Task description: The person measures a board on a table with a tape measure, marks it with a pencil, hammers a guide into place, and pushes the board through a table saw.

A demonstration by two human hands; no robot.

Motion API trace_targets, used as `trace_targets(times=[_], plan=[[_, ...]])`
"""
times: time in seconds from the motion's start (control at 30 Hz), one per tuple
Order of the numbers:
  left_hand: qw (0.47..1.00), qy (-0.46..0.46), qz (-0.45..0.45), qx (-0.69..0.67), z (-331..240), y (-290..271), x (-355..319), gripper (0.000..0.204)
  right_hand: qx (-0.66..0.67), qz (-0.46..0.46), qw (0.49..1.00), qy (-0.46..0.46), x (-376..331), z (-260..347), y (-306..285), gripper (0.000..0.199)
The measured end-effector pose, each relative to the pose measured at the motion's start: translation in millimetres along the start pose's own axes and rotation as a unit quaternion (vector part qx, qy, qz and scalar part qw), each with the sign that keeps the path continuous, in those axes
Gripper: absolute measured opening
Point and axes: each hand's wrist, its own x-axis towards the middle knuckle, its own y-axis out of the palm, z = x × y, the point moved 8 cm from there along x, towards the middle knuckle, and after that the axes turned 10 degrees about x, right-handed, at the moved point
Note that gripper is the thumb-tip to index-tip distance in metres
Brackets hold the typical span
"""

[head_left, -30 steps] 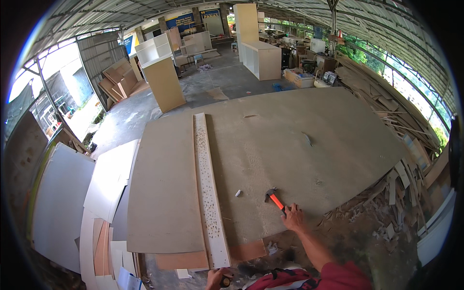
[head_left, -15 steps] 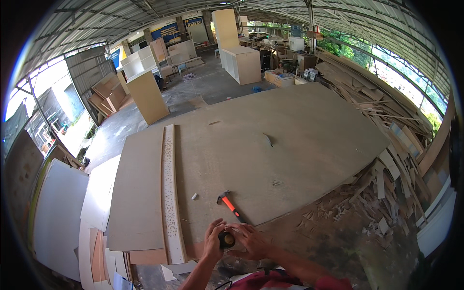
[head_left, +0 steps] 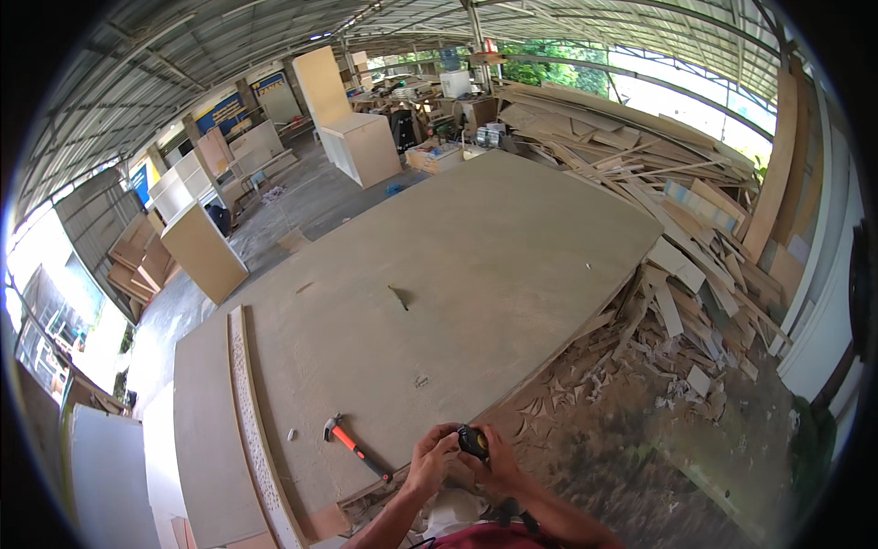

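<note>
A black tape measure with a yellow centre is held up in front of me, past the near edge of the large brown board. My right hand has its fingers wrapped round the case. The fingers of my left hand are closed against the tape measure's left side; whether they pinch the tape's end is too small to tell. Left of my hands, a claw hammer with an orange and black handle lies on the board. Farther left lies a small white piece.
A long narrow strip with a speckled white face lies along the board's left part. A dark curved sliver lies near the middle. Wood offcuts and shavings pile up at the right. Pale cabinets stand on the floor beyond.
My view has swung to the right, so the board and hammer appear farther left. My hands have shifted rightward from beside the hammer, and the tape measure is now turned in my right hand's grip.
</note>
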Motion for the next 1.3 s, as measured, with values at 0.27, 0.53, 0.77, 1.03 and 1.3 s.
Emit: trace_targets(times=[0.27,0.53,0.77,1.03,1.3], plan=[[0.992,0.022,0.122,0.005,-21,21,90,0.031,-0.025,-0.025,0.998,-0.054,60,-35,-43,0.052],[0.986,0.004,0.164,-0.012,-22,33,186,0.017,-0.102,-0.003,0.994,-0.031,135,-73,-100,0.048],[0.995,0.064,-0.036,-0.072,-30,-61,236,0.015,-0.184,-0.027,0.982,0.029,184,-136,-159,0.043],[0.890,0.102,-0.417,-0.153,-4,-269,201,0.026,-0.307,0.048,0.947,0.075,265,-234,-256,0.033],[0.722,0.157,-0.668,-0.087,18,-396,56,0.024,-0.323,0.171,0.924,0.113,357,-291,-269,0.018]])
